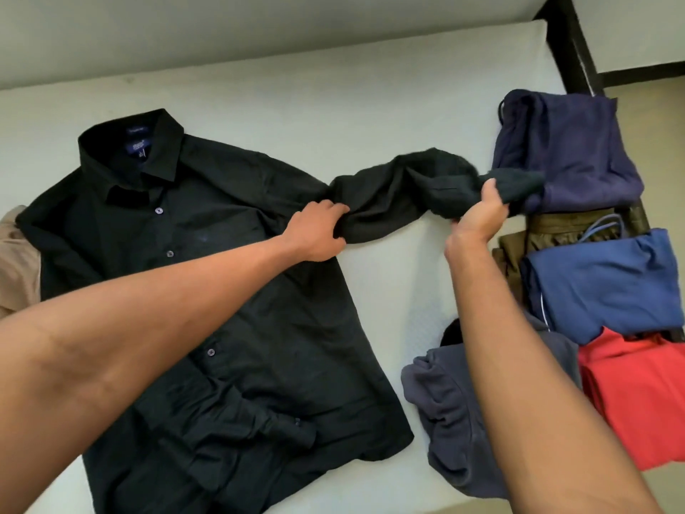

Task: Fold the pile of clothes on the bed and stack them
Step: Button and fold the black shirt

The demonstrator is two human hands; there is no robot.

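A black button-up shirt [207, 276] lies face up on the white bed [333, 105], collar toward the far side. Its right sleeve [404, 194] stretches out toward the folded clothes. My left hand [318, 231] grips that sleeve near the shoulder seam. My right hand [482, 213] pinches the sleeve near the cuff, slightly lifted off the bed. The other sleeve [237, 421] lies crumpled across the shirt's lower front.
Folded clothes sit along the bed's right side: a navy garment [567, 150], an olive one [563, 224], a blue one [608, 280], a red one [641, 395] and a grey-blue one [444, 409]. A tan garment [16, 261] pokes out at the left. A dark bed frame [571, 50] runs at top right.
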